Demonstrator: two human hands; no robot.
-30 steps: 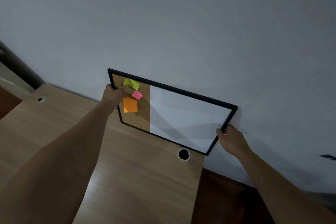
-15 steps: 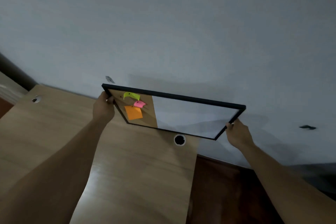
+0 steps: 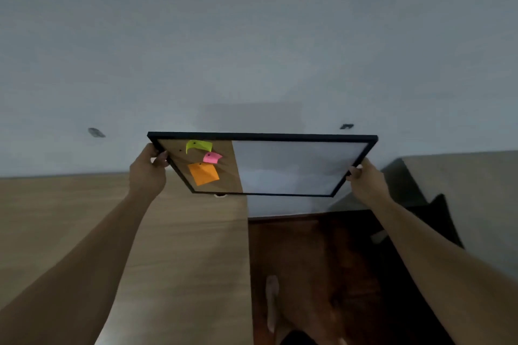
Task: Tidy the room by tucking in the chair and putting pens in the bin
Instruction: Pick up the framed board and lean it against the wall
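Observation:
A black-framed board (image 3: 294,168), part cork and part whiteboard, hangs in the air in front of the grey wall, tilted with its top edge towards the wall. Yellow, pink and orange sticky notes (image 3: 203,173) are pinned on its cork side. My left hand (image 3: 148,169) grips the frame's left edge and my right hand (image 3: 365,180) grips its right edge. No chair, pens or bin are in view.
A light wooden desk (image 3: 126,232) fills the lower left, its right edge near the middle. Dark red-brown floor (image 3: 322,260) lies to its right, where my foot (image 3: 273,297) shows. Two small wall mounts (image 3: 96,132) (image 3: 346,126) sit on the wall. Grey furniture (image 3: 462,190) stands at right.
The board has come up off the desk and levelled out, held higher against the wall. The view has swung right, so the desk's edge and the floor now show.

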